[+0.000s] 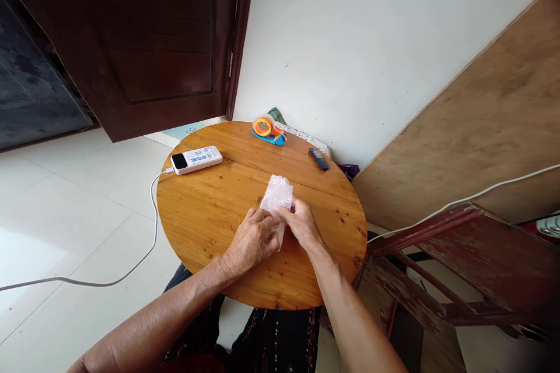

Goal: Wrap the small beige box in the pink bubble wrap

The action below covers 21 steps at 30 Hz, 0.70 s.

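Note:
A piece of whitish, translucent bubble wrap is held just over the middle of the round wooden table. My left hand is closed on its lower part, fingers curled inward. On the right edge, my right hand pinches the wrap with the thumb on top. Both hands are close together, nearly touching. Whether anything lies inside the wrap cannot be made out.
A white power bank with a cable sits at the table's left. An orange and blue tape dispenser stands at the back, near a dark blurred object. A wall rises behind; a wooden chair is at right.

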Each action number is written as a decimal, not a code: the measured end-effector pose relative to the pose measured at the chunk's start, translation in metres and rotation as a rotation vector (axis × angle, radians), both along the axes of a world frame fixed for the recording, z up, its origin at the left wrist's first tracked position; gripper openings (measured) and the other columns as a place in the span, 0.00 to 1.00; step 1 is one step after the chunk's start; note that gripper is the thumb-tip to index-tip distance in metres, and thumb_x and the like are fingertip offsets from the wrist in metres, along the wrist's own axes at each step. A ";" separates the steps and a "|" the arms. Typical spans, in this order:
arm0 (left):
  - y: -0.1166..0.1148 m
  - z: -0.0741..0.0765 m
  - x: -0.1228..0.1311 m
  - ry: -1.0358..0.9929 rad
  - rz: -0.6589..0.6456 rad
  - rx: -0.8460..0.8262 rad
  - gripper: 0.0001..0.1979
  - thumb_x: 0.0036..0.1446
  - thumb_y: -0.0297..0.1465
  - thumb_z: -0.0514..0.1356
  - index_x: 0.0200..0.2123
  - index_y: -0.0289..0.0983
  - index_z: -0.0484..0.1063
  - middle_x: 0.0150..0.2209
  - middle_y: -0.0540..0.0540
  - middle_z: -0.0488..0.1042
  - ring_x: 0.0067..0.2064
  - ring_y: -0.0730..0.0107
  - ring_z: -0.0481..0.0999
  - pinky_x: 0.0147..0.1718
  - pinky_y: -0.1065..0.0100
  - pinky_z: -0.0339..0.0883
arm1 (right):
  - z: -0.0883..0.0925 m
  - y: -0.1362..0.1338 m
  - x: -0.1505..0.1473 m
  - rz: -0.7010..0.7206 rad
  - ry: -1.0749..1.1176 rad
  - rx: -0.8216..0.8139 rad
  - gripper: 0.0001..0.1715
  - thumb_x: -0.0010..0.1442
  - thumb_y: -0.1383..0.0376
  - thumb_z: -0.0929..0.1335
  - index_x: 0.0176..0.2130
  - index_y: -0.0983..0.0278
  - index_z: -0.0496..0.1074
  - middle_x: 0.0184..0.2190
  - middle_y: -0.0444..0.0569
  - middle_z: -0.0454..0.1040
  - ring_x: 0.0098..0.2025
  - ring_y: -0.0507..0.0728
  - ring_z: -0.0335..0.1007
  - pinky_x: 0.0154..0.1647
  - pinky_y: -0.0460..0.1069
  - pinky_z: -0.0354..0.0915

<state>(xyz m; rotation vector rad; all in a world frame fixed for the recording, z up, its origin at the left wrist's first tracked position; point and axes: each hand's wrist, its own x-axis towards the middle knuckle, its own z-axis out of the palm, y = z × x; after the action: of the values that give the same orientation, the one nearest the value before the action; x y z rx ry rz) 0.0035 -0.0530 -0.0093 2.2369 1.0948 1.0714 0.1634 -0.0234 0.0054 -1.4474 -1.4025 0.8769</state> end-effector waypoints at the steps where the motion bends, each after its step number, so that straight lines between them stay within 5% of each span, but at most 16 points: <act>1: 0.001 -0.001 0.000 -0.010 0.002 -0.011 0.16 0.52 0.22 0.59 0.43 0.36 0.77 0.42 0.41 0.75 0.42 0.59 0.71 0.47 0.58 0.70 | 0.002 -0.002 -0.001 0.014 0.010 0.023 0.09 0.47 0.61 0.70 0.30 0.63 0.70 0.25 0.42 0.73 0.28 0.53 0.66 0.29 0.47 0.64; 10: -0.005 0.002 -0.003 -0.108 0.179 -0.268 0.15 0.51 0.30 0.62 0.43 0.37 0.69 0.45 0.44 0.68 0.43 0.63 0.73 0.44 0.60 0.71 | 0.019 -0.032 -0.005 0.065 -0.108 0.134 0.09 0.54 0.60 0.69 0.33 0.63 0.74 0.27 0.44 0.75 0.30 0.55 0.70 0.32 0.48 0.66; 14: -0.005 0.005 -0.005 -0.145 0.241 -0.285 0.31 0.46 0.35 0.68 0.54 0.36 0.64 0.50 0.40 0.67 0.50 0.56 0.71 0.49 0.55 0.70 | 0.026 -0.052 -0.010 0.088 -0.302 0.222 0.06 0.56 0.64 0.66 0.31 0.62 0.73 0.27 0.43 0.75 0.29 0.54 0.70 0.31 0.46 0.65; 17: 0.001 0.007 -0.009 -0.152 0.165 -0.223 0.35 0.46 0.32 0.68 0.58 0.37 0.63 0.58 0.37 0.64 0.58 0.52 0.66 0.57 0.53 0.64 | 0.025 -0.066 -0.014 0.126 -0.406 0.330 0.08 0.58 0.67 0.64 0.35 0.60 0.73 0.37 0.48 0.79 0.40 0.57 0.75 0.42 0.49 0.68; 21: 0.014 0.010 -0.024 -0.097 -0.129 -0.224 0.16 0.52 0.28 0.64 0.46 0.38 0.74 0.50 0.41 0.73 0.55 0.55 0.70 0.58 0.54 0.64 | 0.016 -0.078 -0.013 0.160 -0.536 0.446 0.11 0.60 0.68 0.65 0.43 0.59 0.73 0.46 0.52 0.78 0.50 0.59 0.74 0.53 0.54 0.68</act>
<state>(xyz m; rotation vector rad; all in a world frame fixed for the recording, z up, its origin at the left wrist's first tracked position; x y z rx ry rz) -0.0209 -0.0394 0.0007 2.0279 0.9651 0.9446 0.1505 -0.1017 0.0214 -1.2758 -1.9823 0.2322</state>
